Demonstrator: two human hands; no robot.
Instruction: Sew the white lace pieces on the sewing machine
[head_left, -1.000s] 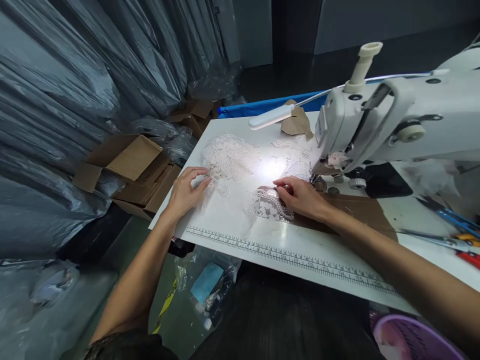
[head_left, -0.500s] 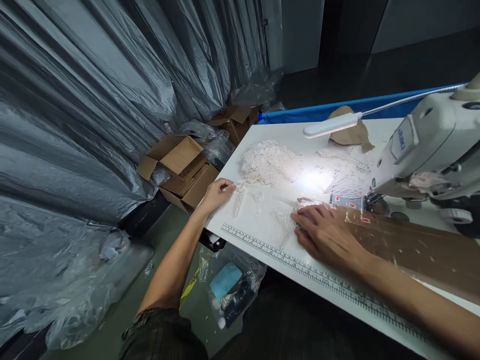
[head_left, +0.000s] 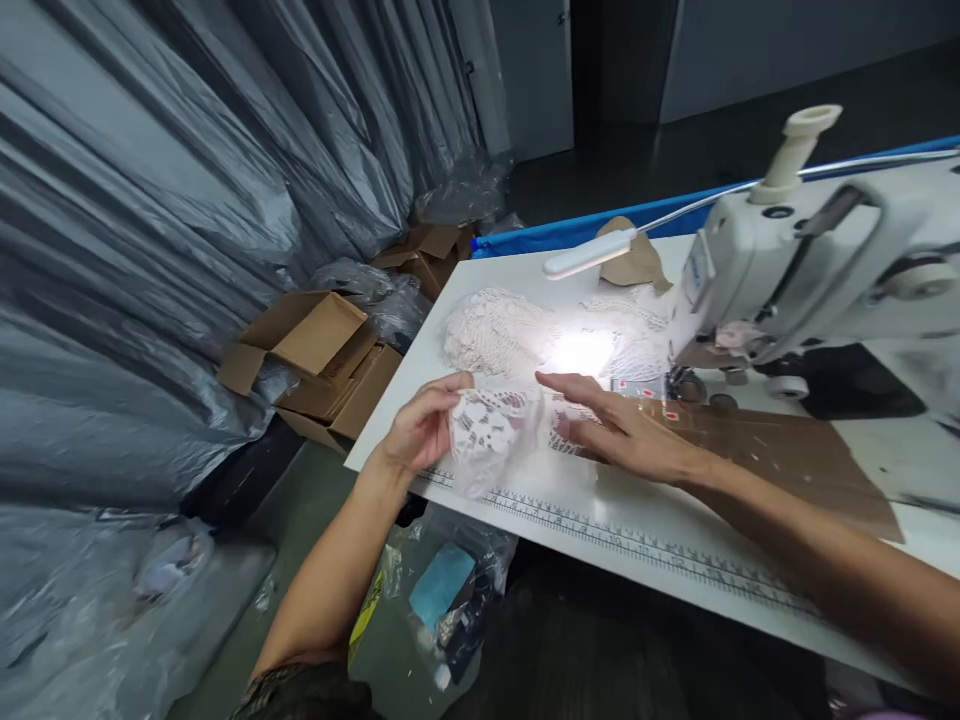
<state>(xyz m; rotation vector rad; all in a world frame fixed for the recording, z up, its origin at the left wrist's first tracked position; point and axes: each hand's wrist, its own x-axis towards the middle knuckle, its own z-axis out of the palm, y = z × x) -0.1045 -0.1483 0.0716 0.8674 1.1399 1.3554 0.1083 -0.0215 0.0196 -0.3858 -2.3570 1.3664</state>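
My left hand [head_left: 418,428] pinches a white lace piece [head_left: 491,432] and lifts its near edge off the white sewing table [head_left: 600,505]. My right hand [head_left: 622,428] lies flat with fingers spread on the other end of the same lace, pressing it down beside the brown cardboard sheet [head_left: 780,450]. A heap of more white lace [head_left: 491,330] lies just beyond, under the bright lamp spot. The sewing machine [head_left: 810,270] stands to the right, its needle area close to my right fingertips.
A ruler strip [head_left: 622,540] runs along the table's near edge. A slim lamp [head_left: 589,255] hangs over the lace. Open cardboard boxes [head_left: 315,345] sit on the floor at left by grey plastic sheeting [head_left: 150,250]. A plastic bag with a blue packet [head_left: 442,590] lies under the table.
My left hand has moved right from the table's left edge and picked up the lace. My right hand stays flat on the lace, fingers now spread. The view has swung right.
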